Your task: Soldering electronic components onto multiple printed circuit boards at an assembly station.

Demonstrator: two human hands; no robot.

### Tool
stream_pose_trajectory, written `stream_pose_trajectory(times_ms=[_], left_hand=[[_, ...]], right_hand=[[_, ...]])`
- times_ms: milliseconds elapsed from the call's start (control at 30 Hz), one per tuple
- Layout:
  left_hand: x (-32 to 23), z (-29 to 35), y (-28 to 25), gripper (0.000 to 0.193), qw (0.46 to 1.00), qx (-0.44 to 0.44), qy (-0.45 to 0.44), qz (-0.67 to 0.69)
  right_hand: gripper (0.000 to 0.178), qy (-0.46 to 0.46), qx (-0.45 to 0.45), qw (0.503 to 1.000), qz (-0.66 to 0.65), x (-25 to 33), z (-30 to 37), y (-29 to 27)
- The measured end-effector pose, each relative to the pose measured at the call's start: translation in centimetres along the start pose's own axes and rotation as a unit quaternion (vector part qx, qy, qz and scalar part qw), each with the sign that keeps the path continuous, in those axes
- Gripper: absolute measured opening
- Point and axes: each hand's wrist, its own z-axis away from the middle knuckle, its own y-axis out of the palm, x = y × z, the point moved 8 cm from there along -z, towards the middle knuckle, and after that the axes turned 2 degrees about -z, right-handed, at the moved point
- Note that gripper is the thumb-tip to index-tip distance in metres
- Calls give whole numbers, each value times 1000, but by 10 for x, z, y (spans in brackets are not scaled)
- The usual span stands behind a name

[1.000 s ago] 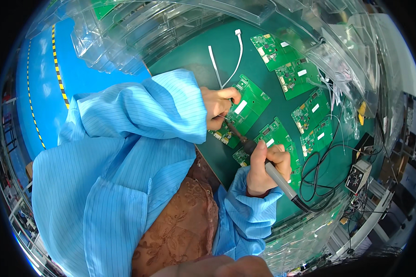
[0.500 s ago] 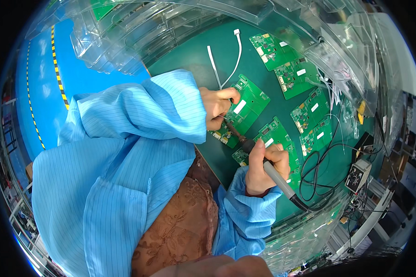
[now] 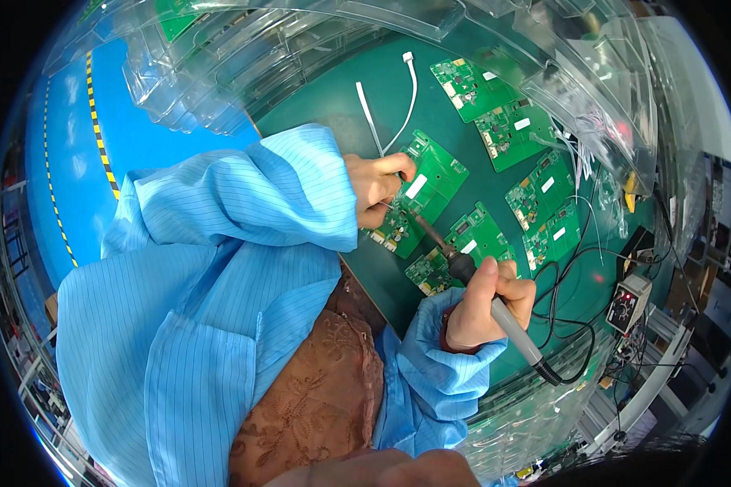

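My right hand [image 3: 487, 308] grips a soldering iron [image 3: 515, 329] by its grey handle. The thin metal tip points up and left over a green circuit board [image 3: 439, 183] with a white label. On that board's left edge my left hand [image 3: 374, 188] is closed, fingers bent around a white cable [image 3: 412, 97]. The cable's two far ends, one with a connector, lie on the mat beyond the hand. What is between the fingertips is mostly hidden. Under the iron and beside my right hand lies another green board [image 3: 481, 233].
More boards lie to the right, including a far one [image 3: 508, 134] and a nearer one [image 3: 544, 183]. A soldering station [image 3: 628, 304] with a black cord stands at the right edge. Clear plastic trays [image 3: 300, 49] rise along the far side. White wires [image 3: 583, 154] hang at the right.
The soldering iron and my right hand have moved right and slightly down, drawing the tip back from my left fingers. My left hand stays at the board. A red light now shows on the station.
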Motion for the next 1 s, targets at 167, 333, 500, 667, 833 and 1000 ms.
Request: stream_pose_trajectory(times_ms=[167, 333, 500, 667, 833, 1000], left_hand=[[-6, 0, -6, 18, 1000, -1, 13, -3], [-5, 5, -13, 15, 997, 7, 37, 72], [6, 9, -6, 13, 983, 92, -77, 137], [15, 10, -4, 6, 982, 74, -87, 148], [12, 2, -12, 11, 994, -14, -52, 100], [8, 0, -11, 13, 996, -5, -41, 76]], right_hand=[[29, 8, 5, 1000, -12, 0, -2, 3], [28, 7, 8, 1000, -3, -4, -2, 1], [28, 6, -1, 1000, -4, -5, -1, 1], [29, 12, 19, 1000, 2, -2, -1, 5], [29, 9, 22, 1000, -1, -3, -2, 7], [29, 12, 9, 1000, 5, -6, -3, 3]])
